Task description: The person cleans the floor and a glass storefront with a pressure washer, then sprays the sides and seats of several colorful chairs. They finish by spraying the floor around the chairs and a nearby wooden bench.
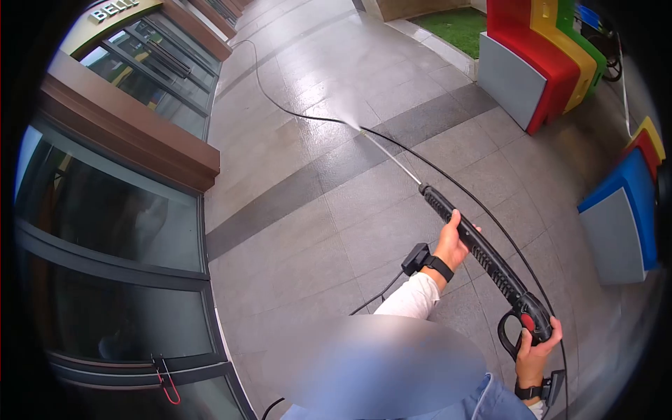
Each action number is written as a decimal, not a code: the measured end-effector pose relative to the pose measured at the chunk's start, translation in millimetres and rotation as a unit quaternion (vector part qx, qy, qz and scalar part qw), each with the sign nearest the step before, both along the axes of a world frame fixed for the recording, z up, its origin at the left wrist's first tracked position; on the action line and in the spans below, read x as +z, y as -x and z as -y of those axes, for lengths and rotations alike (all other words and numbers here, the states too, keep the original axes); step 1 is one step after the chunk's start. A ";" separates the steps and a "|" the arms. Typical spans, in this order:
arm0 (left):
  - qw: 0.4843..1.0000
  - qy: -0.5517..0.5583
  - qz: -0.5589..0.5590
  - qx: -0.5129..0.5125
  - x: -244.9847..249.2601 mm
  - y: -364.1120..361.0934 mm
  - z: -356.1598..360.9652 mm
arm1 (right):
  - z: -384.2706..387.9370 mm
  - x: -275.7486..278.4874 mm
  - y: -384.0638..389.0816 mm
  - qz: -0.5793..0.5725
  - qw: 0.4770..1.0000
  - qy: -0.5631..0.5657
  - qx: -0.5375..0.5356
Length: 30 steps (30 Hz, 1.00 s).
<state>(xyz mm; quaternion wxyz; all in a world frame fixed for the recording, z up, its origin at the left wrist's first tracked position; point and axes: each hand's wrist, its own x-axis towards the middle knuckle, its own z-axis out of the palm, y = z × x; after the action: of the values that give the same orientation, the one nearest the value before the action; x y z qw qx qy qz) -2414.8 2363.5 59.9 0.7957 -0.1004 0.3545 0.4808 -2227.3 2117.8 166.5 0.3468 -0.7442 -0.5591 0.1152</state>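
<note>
A black pressure washer gun (493,269) points forward and to the left across the paving. My left hand (453,246) grips the ribbed barrel from beneath, thumb on its upper side. My right hand (537,353) is wrapped round the rear grip, close to the red part (527,321) and the black trigger guard (507,334). From the barrel runs a thin metal lance (393,159), and a white spray (347,114) fans out of its tip over the wet tiles. Each wrist wears a black strap with a small box.
A black hose (483,204) curves over the grey paving (294,294), passing right of the gun. Glass doors (119,315) line the left side, one with a red-and-metal lock (168,388). Colourful stepped blocks (514,77) and a blue-grey seat (616,234) stand right, near artificial grass (451,29).
</note>
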 end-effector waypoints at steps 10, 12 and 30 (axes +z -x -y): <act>0.945 0.157 -0.122 0.259 -1.6 148.5 152.3 | -46.3 -5.6 42.2 -0.183 0.929 0.155 0.281; 0.968 0.122 -0.093 0.197 -14.7 127.3 121.0 | -20.4 -18.9 36.4 -0.093 0.970 0.073 0.214; 0.934 0.247 -0.133 0.222 -19.1 193.8 134.9 | -84.1 -0.9 77.0 -0.121 0.924 0.158 0.326</act>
<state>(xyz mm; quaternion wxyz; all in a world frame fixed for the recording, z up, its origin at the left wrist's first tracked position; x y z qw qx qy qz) -2608.6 2228.6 40.8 0.5643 -0.3052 0.5334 0.5512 -2304.4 2201.9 165.6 0.2329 -0.5460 -0.6996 0.3977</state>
